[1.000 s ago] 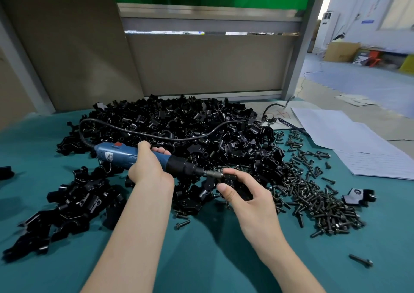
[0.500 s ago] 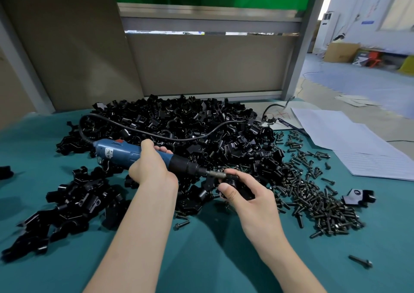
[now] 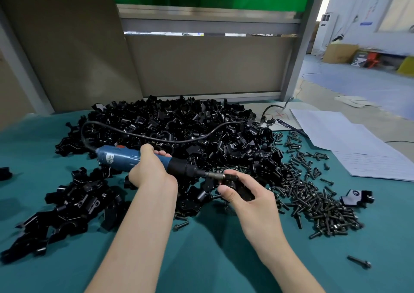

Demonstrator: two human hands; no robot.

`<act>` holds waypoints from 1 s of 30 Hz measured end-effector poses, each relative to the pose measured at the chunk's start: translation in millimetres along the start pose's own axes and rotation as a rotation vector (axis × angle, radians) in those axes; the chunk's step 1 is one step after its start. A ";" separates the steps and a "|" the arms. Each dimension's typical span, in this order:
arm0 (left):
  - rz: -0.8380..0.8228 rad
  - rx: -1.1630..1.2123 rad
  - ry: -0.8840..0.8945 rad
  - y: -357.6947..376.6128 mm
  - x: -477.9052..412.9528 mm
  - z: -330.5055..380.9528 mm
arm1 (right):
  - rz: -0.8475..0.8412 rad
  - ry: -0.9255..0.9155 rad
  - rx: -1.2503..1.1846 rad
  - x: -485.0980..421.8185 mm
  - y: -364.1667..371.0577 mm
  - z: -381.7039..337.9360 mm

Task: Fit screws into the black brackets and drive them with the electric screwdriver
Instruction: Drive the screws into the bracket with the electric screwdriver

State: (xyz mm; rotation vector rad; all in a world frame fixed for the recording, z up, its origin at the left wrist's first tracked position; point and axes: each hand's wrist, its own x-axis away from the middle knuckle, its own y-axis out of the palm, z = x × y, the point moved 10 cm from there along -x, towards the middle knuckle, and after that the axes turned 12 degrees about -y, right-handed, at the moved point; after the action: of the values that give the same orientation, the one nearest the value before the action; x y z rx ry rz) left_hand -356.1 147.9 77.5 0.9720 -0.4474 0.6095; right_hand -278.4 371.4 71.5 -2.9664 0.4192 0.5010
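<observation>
My left hand (image 3: 149, 173) grips a blue electric screwdriver (image 3: 121, 158) that lies almost level, its tip pointing right. My right hand (image 3: 251, 199) holds a black bracket (image 3: 235, 181) just above the table, thumb on its near side. The driver's metal bit (image 3: 215, 175) meets the bracket's left face. A big heap of black brackets (image 3: 179, 131) fills the middle of the table behind both hands. A spread of dark screws (image 3: 313, 201) lies to the right of my right hand.
A smaller pile of brackets (image 3: 67, 207) lies at the left on the teal table (image 3: 201, 248). The driver's black cord (image 3: 179, 139) runs over the heap. White papers (image 3: 358, 145) lie at the right. Single bracket (image 3: 356, 197) and stray screws (image 3: 358, 261) sit near the right edge.
Both hands, the screwdriver and the held bracket have shifted slightly to the right and a little away from me. The bit stays on the bracket.
</observation>
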 end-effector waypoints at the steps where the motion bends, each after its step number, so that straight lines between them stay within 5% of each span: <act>1: 0.014 0.003 -0.015 -2.2 -1.2 -0.7 | 0.002 0.001 0.008 0.5 0.0 0.7; 12: -0.035 -0.015 -0.022 7.8 -1.4 6.7 | -0.001 -0.016 0.031 0.1 4.2 -3.3; 18: 0.138 -0.134 -0.043 -10.1 -12.6 24.2 | 0.138 -0.040 -0.165 -5.1 -15.7 -1.2; 23: 0.122 -0.295 0.217 7.0 8.9 50.9 | 0.177 -0.002 -0.354 -5.5 -14.4 -1.3; 27: -0.178 -0.563 0.698 51.4 70.4 69.5 | 0.191 0.031 -0.406 -3.0 -18.9 -1.4; 30: -0.596 -1.007 0.674 74.5 107.5 8.8 | 0.208 0.005 -0.376 0.8 -26.2 -9.2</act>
State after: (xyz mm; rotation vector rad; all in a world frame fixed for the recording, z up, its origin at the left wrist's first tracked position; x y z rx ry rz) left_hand -325.4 201.3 193.2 -0.1120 0.1670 0.0844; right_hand -267.4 395.0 81.3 -3.3001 0.7126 0.6597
